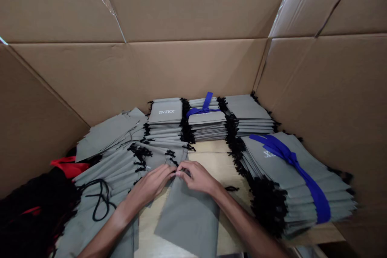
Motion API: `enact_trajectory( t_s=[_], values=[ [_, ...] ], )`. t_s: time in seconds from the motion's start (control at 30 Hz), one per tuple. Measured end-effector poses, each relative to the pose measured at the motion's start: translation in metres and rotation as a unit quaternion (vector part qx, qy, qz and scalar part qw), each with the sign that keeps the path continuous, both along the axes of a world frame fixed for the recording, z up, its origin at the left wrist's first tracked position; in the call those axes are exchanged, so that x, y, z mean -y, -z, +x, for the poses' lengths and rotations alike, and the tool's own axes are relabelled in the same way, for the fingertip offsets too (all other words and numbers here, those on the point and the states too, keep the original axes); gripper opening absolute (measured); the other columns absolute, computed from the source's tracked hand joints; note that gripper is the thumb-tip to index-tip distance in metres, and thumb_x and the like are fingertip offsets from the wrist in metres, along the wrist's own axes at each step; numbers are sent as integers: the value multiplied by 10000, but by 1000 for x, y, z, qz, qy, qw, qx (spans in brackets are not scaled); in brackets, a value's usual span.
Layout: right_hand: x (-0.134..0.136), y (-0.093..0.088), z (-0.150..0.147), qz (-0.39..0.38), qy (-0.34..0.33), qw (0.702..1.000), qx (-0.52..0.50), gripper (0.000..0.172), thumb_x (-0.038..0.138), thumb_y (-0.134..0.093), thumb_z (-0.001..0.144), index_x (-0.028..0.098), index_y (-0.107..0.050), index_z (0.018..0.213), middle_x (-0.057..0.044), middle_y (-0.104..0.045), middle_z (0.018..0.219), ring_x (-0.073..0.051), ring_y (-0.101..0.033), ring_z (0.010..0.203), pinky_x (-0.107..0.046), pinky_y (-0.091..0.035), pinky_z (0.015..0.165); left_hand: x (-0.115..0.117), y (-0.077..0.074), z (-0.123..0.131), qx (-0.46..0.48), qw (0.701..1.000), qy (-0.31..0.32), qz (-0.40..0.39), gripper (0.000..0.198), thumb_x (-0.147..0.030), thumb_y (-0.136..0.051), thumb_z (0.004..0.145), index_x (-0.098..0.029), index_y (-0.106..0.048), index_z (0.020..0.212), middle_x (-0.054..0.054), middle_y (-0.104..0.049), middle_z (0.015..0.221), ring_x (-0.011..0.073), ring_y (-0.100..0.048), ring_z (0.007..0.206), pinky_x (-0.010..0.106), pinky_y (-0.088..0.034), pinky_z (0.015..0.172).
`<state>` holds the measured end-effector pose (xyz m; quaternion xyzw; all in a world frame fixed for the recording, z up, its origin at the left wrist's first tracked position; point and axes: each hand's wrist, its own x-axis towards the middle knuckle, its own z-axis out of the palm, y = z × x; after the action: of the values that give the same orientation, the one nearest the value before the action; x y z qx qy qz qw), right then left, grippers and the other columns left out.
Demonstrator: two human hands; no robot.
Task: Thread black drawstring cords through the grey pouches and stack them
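Observation:
My left hand (152, 187) and my right hand (198, 177) meet over the top edge of a flat grey drawstring bag (189, 219) lying on the wooden board (219, 161). Both hands have their fingers pinched together on the bag's upper hem, close to its black cord. Loose grey bags (121, 169) with black cords spread out to the left of my hands. To the right lies a thick bundle of grey bags (299, 185) tied with a blue ribbon (305, 175).
Tall cardboard walls (193, 68) enclose the work area on three sides. At the back stand three stacks of grey bags, one printed INTEX (166, 113), one tied with blue ribbon (207, 121). Black and red fabric (33, 205) lies at the far left.

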<state>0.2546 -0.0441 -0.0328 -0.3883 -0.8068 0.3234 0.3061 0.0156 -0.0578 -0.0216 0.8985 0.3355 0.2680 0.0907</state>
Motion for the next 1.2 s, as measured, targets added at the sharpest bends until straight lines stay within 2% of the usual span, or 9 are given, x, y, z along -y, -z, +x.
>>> enact_trajectory(
  t_s=[0.1,0.33,0.5,0.7,0.87,0.93,1.03,1.1,1.2],
  values=[
    [-2,3,1,-20,-10,1000,-22,111,182,-680,1000,218,-693,897,-14,-755,894,-187,-652,805,-255,-443,752,0,7,1,-50,997,18,61,295,-237,-403,1182,-241,-683,1090,29,-718,903,210,-715,813,309,-533,735],
    [0,13,1,13,-33,998,-48,128,151,-645,980,222,-637,874,-9,-691,868,-184,-615,798,-261,-422,758,-3,10,4,-62,994,33,79,283,-217,-455,1161,-242,-600,919,-7,-632,819,177,-629,725,297,-484,694],
    [1,17,-1,29,-29,998,-42,120,163,-629,993,224,-630,890,-21,-683,880,-194,-618,814,-270,-427,765,-5,12,1,-56,997,28,55,293,-253,-445,1174,-236,-591,921,-2,-640,842,180,-648,775,290,-484,725],
    [2,12,-2,27,-15,999,-9,111,166,-639,1001,224,-660,909,-33,-718,911,-201,-646,833,-273,-449,780,-8,14,-2,-38,999,32,13,292,-281,-452,1170,-239,-624,938,0,-659,844,185,-657,786,289,-489,742],
    [3,2,0,16,2,1000,-3,112,204,-625,1038,223,-716,975,-61,-783,1003,-225,-712,922,-284,-484,835,-6,12,1,-53,997,-6,58,353,-321,-379,1196,-239,-604,936,3,-666,831,179,-671,749,285,-489,704],
    [5,-2,3,6,0,1000,-3,126,268,-624,1066,226,-740,1090,-70,-800,1045,-241,-736,967,-291,-494,845,-3,7,2,-69,994,-25,83,365,-320,-361,1197,-241,-603,934,7,-674,828,184,-672,731,291,-490,691],
    [6,-6,8,-22,1,999,24,273,415,-678,1068,242,-733,1272,-60,-815,1054,-252,-753,924,-296,-493,792,6,-5,-2,-85,989,-66,103,339,-307,-372,1183,-239,-623,966,24,-698,856,206,-699,768,307,-511,718],
    [6,-8,10,-25,6,998,61,296,463,-718,1050,255,-753,1257,-56,-828,1082,-263,-761,933,-307,-493,799,15,-13,-9,-84,987,-101,91,294,-303,-404,1168,-239,-639,1002,33,-720,885,217,-721,802,310,-528,737],
    [6,-8,10,-3,11,993,118,246,449,-744,1044,259,-781,1195,-67,-836,1156,-297,-766,1064,-333,-509,875,32,-20,-28,-72,986,-141,52,268,-338,-443,1156,-248,-664,1033,39,-757,928,226,-749,849,308,-559,757]
  ],
)
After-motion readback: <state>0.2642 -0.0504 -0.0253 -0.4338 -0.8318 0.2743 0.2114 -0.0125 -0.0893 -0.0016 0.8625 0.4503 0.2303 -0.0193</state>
